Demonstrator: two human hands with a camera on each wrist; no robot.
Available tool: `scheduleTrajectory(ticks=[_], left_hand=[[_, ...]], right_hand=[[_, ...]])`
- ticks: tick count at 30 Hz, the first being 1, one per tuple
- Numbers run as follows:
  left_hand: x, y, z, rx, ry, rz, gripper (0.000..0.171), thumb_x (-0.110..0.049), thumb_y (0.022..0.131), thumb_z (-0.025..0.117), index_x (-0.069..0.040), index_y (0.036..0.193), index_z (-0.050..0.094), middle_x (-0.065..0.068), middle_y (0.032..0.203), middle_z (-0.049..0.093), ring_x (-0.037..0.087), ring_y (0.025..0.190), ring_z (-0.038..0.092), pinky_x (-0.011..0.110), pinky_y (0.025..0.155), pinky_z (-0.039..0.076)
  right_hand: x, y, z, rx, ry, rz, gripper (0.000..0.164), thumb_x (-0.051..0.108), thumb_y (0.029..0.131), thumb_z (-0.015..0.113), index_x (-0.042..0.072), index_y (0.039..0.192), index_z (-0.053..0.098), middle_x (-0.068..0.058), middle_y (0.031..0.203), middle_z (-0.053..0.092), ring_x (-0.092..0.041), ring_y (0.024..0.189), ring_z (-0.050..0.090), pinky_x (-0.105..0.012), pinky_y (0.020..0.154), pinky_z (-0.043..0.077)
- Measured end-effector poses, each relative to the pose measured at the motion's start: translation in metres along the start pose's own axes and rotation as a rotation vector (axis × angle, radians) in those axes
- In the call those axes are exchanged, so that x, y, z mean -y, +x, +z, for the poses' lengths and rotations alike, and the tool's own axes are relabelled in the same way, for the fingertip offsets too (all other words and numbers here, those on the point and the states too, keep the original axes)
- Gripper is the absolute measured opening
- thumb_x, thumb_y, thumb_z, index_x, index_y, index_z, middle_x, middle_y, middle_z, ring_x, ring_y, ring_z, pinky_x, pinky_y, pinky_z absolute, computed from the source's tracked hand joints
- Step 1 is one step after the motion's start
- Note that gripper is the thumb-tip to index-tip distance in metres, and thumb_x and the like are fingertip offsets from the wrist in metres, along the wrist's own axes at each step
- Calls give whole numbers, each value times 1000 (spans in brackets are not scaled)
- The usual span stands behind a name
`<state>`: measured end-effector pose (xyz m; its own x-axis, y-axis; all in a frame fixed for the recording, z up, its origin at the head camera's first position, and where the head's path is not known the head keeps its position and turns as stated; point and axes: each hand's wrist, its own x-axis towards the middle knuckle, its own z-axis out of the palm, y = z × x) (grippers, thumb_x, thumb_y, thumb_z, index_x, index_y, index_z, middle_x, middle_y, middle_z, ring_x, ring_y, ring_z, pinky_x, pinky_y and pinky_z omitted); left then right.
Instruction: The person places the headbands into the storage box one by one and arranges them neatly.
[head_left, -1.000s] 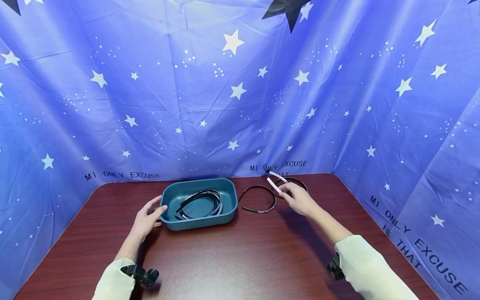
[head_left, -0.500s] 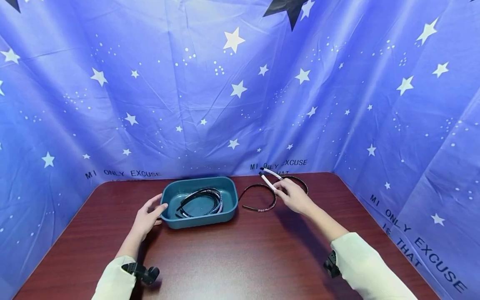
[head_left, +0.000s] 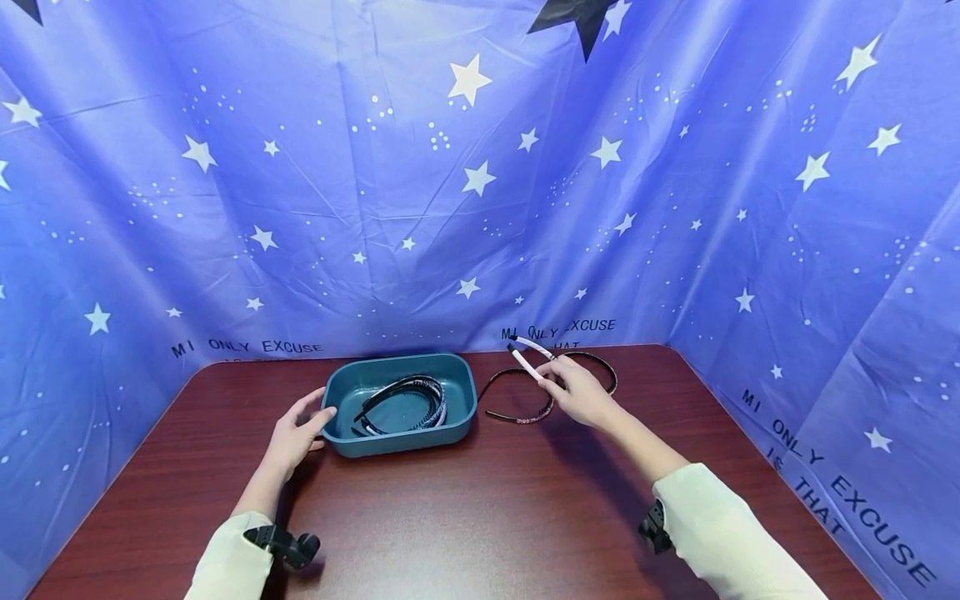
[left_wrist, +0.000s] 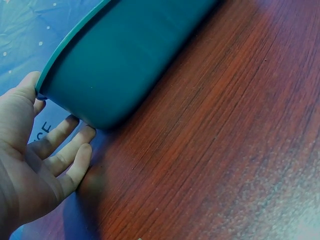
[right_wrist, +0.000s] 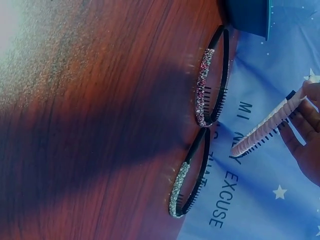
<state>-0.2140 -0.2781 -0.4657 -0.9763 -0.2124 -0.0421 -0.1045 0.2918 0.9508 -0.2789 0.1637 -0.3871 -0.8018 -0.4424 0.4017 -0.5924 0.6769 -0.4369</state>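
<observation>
My left hand (head_left: 294, 437) holds the left end of a teal plastic basin (head_left: 397, 446). In the left wrist view the thumb lies over the rim and the fingers touch the outer wall. Several headbands (head_left: 437, 400), dark and light, lie together inside the basin. My right hand (head_left: 583, 395) pinches a pale pink headband (head_left: 527, 365) with black tips, raised above the table. Below it lie two black toothed headbands, one with red-pink stones (right_wrist: 202, 85) and one with silver stones (right_wrist: 178, 190), end to end in the right wrist view.
The dark red wooden table (head_left: 450, 525) ends at a blue star-printed curtain (head_left: 405, 208) behind and at both sides. Black wrist mounts (head_left: 288, 546) sit on both pale sleeves.
My right hand has moved left with the pale pink headband, which is now above the red-pink stone headband. The left hand and the basin have stayed in place.
</observation>
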Motion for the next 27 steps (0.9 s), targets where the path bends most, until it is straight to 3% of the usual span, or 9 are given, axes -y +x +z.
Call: scheduleTrajectory(ticks=[27], left_hand=[[1, 0, 0, -7, 11, 3, 62, -42, 92, 55, -17, 145, 34, 26, 132, 49, 3, 80, 59, 30, 77, 57]], right_hand=[[24, 12, 13, 56, 14, -38, 14, 15, 90, 61, 9, 101, 66, 3, 77, 49, -6, 66, 41, -21, 60, 36]])
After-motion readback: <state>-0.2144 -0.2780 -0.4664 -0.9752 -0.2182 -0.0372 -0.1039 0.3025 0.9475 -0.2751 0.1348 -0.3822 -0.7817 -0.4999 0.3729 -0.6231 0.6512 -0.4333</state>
